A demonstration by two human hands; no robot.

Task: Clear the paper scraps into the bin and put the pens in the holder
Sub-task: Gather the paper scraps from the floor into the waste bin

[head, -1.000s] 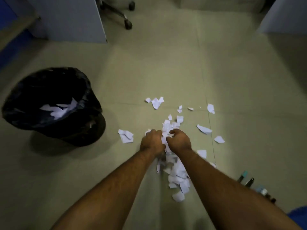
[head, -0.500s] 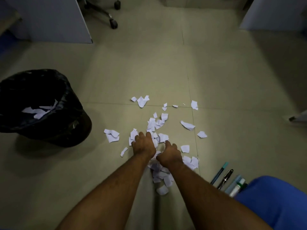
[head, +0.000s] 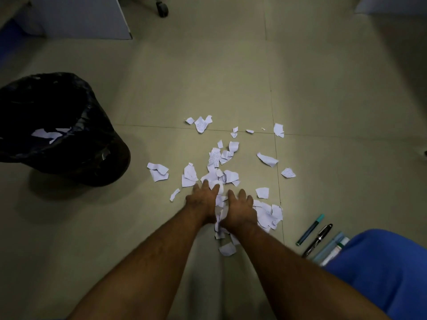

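Observation:
White torn paper scraps lie scattered on the tiled floor in the middle of the head view. My left hand and my right hand rest palm down side by side on the near part of the pile, fingers spread, with scraps between and under them. A bin lined with a black bag stands at the left, with a few scraps inside. Several pens lie in a row on the floor at the lower right. No pen holder is in view.
A blue trouser leg fills the lower right corner and covers the ends of some pens. A white panel and a chair castor stand at the top left. Bare floor tiles stretch beyond the scraps.
My hands were bunched over the scraps farther out; they have drawn back towards me and flattened with fingers spread. The view shifted, bringing the pens and the blue leg into sight.

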